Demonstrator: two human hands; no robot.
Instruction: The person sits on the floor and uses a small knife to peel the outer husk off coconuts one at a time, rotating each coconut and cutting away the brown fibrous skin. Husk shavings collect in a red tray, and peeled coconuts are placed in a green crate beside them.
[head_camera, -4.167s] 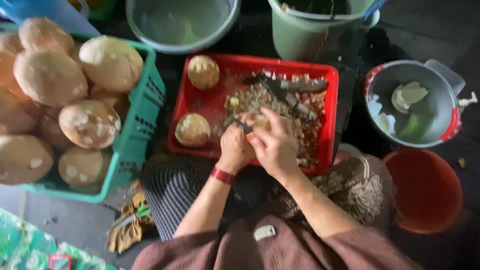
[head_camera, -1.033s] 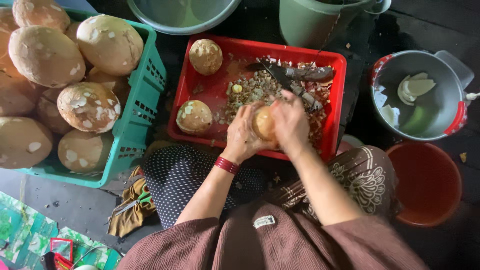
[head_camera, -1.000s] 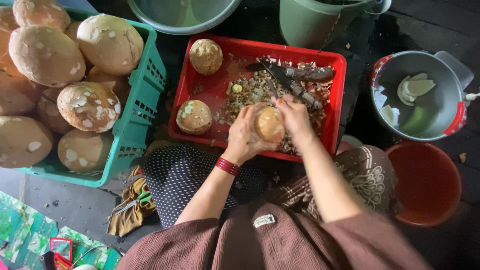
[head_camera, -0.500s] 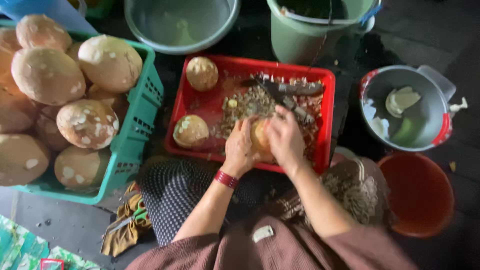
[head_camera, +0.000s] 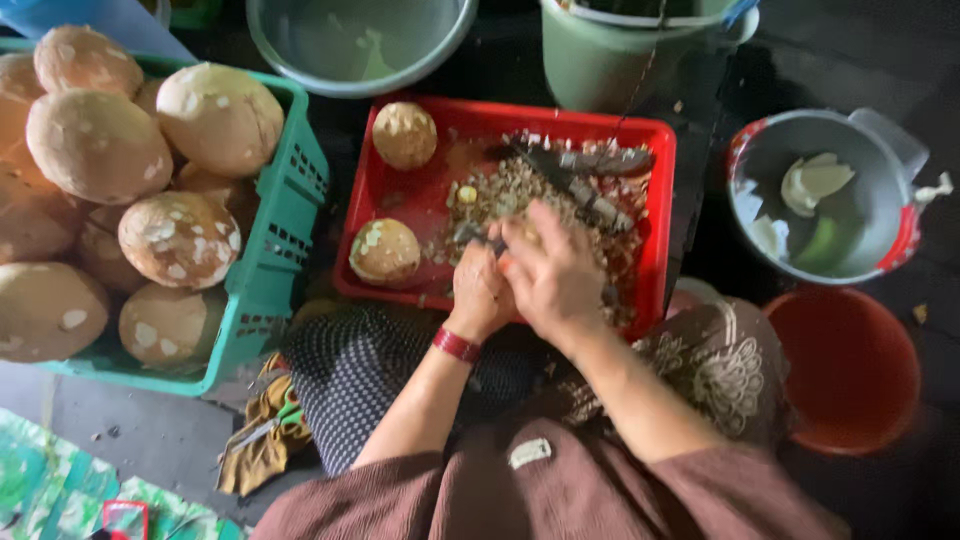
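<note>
**Hands closing together over the red tray**

The left hand (head_camera: 480, 290) and the right hand (head_camera: 550, 275) are meeting over the near edge of a red plastic tray (head_camera: 425, 195), which is sitting on a dark floor (head_camera: 130, 430) rather than on any bench. The floor is looking wet and dim, with a patterned green mat (head_camera: 40, 490) showing at the lower left corner.

The left hand, wearing a red wristband (head_camera: 456, 345), is curling its fingers around a small object that is mostly hidden; what it is cannot be told. The right hand is lying over it, fingers bent and closed down, and whether it is gripping anything of its own cannot be told either.

In the tray, two peeled round coconuts (head_camera: 385, 252) are lying at the left and a heap of husk shavings (head_camera: 520, 190) is filling the right, with a dark knife (head_camera: 585, 162) resting across the heap. A green crate (head_camera: 275, 270) piled with brown coconuts is standing to the left. A grey basin (head_camera: 360, 45) and a green bucket (head_camera: 630, 50) are standing beyond the tray, a red-rimmed pot (head_camera: 830, 195) holding white pieces to the right, and an orange bowl (head_camera: 850, 370) below it.
</note>
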